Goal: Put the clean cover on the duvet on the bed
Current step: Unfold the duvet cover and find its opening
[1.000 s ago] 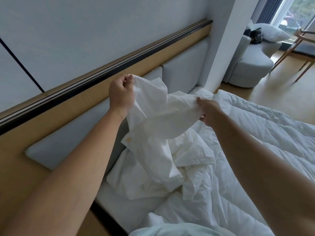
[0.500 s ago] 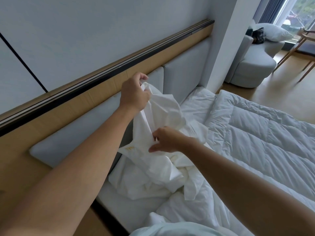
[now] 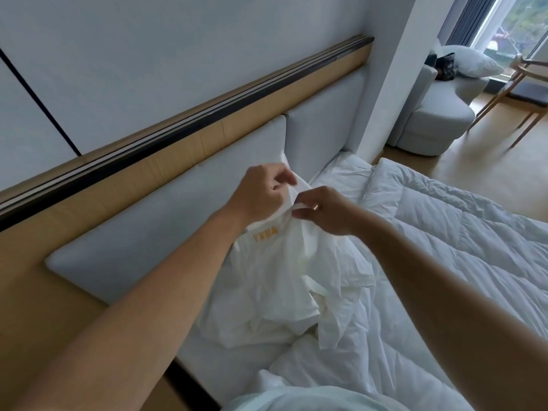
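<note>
Between the left hand (image 3: 261, 194) and right hand (image 3: 323, 213), both pinching, the cover (image 3: 275, 280) hung bunched, probably hunting its corner, duvet (image 3: 444, 232) just beyond.

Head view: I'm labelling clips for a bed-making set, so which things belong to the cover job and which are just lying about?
Job: white cover, pinched by left hand and right hand; quilted duvet; bed.
Lying about: grey armchair, pillow and dark bag on it; wooden chair.
</note>
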The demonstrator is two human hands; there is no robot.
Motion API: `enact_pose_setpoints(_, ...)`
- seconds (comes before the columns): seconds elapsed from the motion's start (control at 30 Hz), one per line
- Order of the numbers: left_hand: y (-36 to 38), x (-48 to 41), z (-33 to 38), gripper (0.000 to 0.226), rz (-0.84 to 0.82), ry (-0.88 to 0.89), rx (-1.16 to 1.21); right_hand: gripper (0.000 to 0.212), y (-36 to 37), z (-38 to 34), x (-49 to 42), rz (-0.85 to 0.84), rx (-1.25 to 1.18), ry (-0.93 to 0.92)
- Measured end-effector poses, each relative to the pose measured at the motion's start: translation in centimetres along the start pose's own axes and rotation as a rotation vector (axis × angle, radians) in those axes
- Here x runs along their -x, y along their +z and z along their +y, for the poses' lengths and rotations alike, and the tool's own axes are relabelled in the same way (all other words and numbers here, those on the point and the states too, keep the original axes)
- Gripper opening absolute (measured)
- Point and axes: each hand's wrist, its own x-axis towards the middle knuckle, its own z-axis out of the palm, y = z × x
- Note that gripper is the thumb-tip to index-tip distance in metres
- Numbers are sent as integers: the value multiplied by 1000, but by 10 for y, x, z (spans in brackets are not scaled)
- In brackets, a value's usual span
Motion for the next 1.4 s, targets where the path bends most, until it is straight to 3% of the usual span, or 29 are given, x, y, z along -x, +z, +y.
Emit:
enact_pose_setpoints(0.2,-1,-12,18,36,-426,-348,618,9,-42,9,16,-59,-487,101)
enact_pose_setpoints(0.43,-8,-12,7,37,-716,-421,505,8,-58,24,22,31,-995,144)
enact_pose_setpoints(0.57,-17,-11,1,53,-920,-529,854,15,-57,36,20,87,-987,213)
enact_pose_setpoints(0.63,-21,-12,-2,56,-923,-607,1000,18,-52,42,18,140,-902,249)
enact_pose_setpoints(0.77,-26,-9,-8,35,-947,-607,1059,20,-37,55,10,266,-372,346)
enact_pose_setpoints(1.0,-22,-6,-17,59,-1006,-521,1094,20,-19,52,-1,310,-169,422)
enact_pose_setpoints(1.1,-17,-8,-12,49,-920,-421,996,20,-16,41,-2,292,-264,443)
enact_pose_setpoints(1.2,-10,-12,-1,43,-864,-371,795,21,-19,28,1,220,-686,434)
enact_pose_setpoints(1.27,-5,-13,12,33,-722,-337,519,34,-22,20,4,90,-893,426)
enact_pose_setpoints(1.33,2,-15,20,45,-543,-297,264,56,-24,17,8,-19,-875,392)
enact_pose_setpoints(1.4,7,-15,24,58,-442,-280,125,60,-25,18,12,-115,-800,336)
